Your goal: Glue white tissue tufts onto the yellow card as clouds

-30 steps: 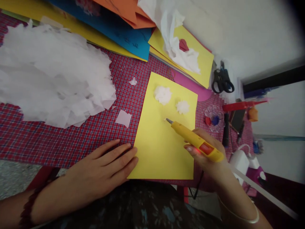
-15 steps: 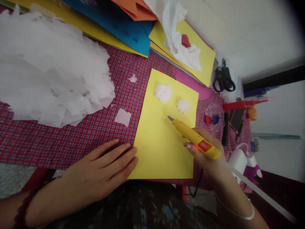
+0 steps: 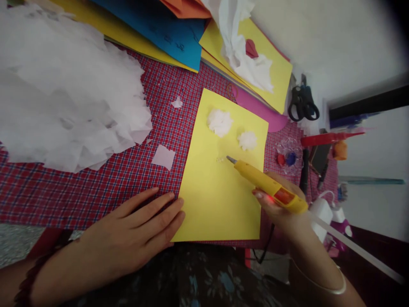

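My right hand (image 3: 283, 209) is wrapped round a yellow glue gun (image 3: 266, 183) with a clear glue stick (image 3: 354, 247) out of its rear end. Its metal nozzle is just above a yellow paper sheet (image 3: 220, 204), right of a small patch of clear glue (image 3: 220, 159). Two white paper puffs, a larger one (image 3: 220, 122) and a smaller one (image 3: 247, 140), sit on the upper part of the sheet. My left hand (image 3: 137, 232) lies flat, fingers stretched out, its fingertips at the sheet's lower left edge.
A big heap of white paper pieces (image 3: 70, 94) covers the left of the checked tablecloth (image 3: 128, 183). One loose white square (image 3: 163, 157) lies near the sheet. Coloured papers (image 3: 153, 30) are stacked behind. Black scissors (image 3: 303, 101) and a clear dish (image 3: 288, 156) stand right.
The glue gun in my right hand has moved slightly right, and its nozzle is now apart from the glue patch. My left hand stays in place.
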### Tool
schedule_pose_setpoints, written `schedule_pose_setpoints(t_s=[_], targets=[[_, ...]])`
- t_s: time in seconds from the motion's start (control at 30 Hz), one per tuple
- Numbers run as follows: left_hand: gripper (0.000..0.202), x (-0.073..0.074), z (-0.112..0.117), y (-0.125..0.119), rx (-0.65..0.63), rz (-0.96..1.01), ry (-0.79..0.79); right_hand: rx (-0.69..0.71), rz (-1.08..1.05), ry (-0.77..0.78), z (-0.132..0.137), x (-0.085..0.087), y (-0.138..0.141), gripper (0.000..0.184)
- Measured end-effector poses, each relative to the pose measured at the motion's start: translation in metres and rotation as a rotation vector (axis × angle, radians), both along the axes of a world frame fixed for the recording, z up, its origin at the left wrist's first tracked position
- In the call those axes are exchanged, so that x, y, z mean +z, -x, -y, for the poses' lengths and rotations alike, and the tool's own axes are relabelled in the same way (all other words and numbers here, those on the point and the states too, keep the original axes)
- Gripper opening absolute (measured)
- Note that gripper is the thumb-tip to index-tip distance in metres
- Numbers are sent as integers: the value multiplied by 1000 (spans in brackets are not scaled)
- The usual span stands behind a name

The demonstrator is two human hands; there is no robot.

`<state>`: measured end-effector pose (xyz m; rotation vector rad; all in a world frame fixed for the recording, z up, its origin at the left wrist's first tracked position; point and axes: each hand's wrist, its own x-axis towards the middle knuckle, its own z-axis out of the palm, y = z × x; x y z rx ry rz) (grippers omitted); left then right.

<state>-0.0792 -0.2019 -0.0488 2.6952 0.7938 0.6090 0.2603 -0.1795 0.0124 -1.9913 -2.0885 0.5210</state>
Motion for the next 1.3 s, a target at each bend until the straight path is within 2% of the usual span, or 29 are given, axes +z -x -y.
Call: schedule_pose_setpoints(t_s=[0.2,0.33,0.47,0.63,0.73,0.83,0.9,0.97,1.03,1.1,1.2,1.3], targets=[[36,9,-3,-4,17,-17,-26,7,29,-15,3,-12,-11,20],[37,12,-6,-2,-2,-45,-54,42,97,-49,3,-13,-10,19],[39,9,-6,2,-50,-99,-13,112,137,-68,6,-8,-3,17],[36,7,-5,5,-75,-108,20,314,300,-125,16,0,18,12],[35,9,-5,5,-60,-101,34,412,373,-97,24,8,36,17],[34,11,-6,3,-40,-91,40,454,281,-4,30,17,47,19],[34,12,-7,2,-36,-84,34,384,106,130,33,21,46,12],[34,12,-7,1,-38,-81,23,214,-86,222,33,22,39,13],[35,10,-6,1,-31,-71,8,12,-240,227,31,21,30,22],[38,8,-6,0,-23,-46,-6,-123,-345,195,26,18,23,30],[46,6,-6,0,-39,-28,-3,-162,-404,174,20,12,18,30],[48,7,-6,1,-49,-38,6,-90,-379,111,15,5,16,30]])
